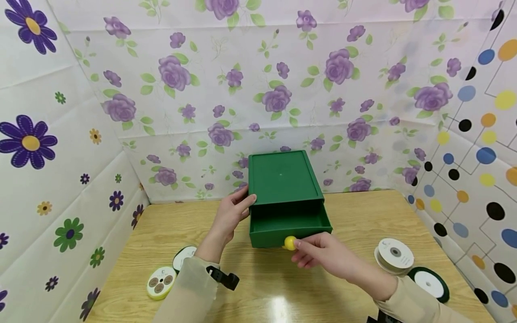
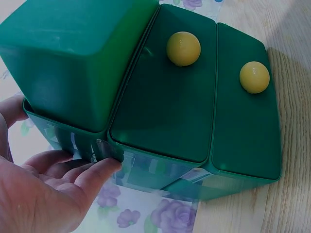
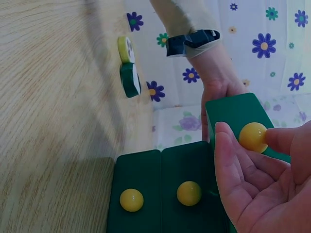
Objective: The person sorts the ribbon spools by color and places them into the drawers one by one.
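Note:
A green cabinet [image 1: 282, 177] has three stacked drawers, two of them closed with yellow knobs [image 2: 183, 49]. Its top drawer [image 1: 291, 233] is pulled partway out, and the part of its inside that shows holds nothing. My right hand [image 1: 323, 253] pinches that drawer's yellow knob [image 3: 253, 137] between thumb and fingers. Against the cabinet's left side rests my left hand [image 1: 230, 213], thumb at the top edge, with the fingers [image 2: 99, 177] touching the side wall in the left wrist view.
On the wooden table [image 1: 133, 251], a yellow-edged spool [image 1: 161, 281] and a dark green-edged spool [image 1: 183, 258] lie left of the cabinet. A white spool [image 1: 397, 252] and a dark green spool [image 1: 430, 284] lie near my right forearm. Patterned cloth walls [image 1: 226, 80] enclose the table.

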Demonstrator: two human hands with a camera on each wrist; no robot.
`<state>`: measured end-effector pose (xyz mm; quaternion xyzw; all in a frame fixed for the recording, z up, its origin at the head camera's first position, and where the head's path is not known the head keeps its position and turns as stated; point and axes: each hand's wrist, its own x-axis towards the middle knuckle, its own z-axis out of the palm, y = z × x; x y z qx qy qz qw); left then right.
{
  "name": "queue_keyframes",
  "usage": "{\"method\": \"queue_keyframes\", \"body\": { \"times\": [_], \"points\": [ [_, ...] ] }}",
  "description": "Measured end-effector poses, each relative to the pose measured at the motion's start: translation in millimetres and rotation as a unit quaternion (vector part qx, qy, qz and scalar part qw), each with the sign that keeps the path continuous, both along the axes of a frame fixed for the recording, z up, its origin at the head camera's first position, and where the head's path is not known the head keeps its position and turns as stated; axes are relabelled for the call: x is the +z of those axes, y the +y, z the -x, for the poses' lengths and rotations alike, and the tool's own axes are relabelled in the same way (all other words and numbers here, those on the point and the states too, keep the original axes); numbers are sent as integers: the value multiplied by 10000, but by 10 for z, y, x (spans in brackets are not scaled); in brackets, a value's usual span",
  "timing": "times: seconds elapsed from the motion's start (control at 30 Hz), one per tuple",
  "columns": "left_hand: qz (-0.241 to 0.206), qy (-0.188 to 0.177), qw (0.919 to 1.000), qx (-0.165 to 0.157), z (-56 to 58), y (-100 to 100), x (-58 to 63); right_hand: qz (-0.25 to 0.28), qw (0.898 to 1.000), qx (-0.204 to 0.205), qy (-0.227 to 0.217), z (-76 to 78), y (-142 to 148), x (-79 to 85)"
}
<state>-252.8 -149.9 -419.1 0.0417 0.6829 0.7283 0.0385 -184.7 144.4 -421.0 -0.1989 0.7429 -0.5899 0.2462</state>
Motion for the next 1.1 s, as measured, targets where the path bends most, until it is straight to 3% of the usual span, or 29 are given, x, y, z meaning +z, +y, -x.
{"method": "queue_keyframes", "body": {
  "times": [0.83,0.97,1.1],
  "points": [
    [-39,23,10000,-9,7,6,9,-225,9994,126,237,-147,46,-6],
    [-33,10,10000,-25,10,3,4,-459,9973,318,472,-151,88,-26],
    [-16,-9,10000,-22,10,1,2,-952,9883,657,991,-150,167,-66]
  ]
}}
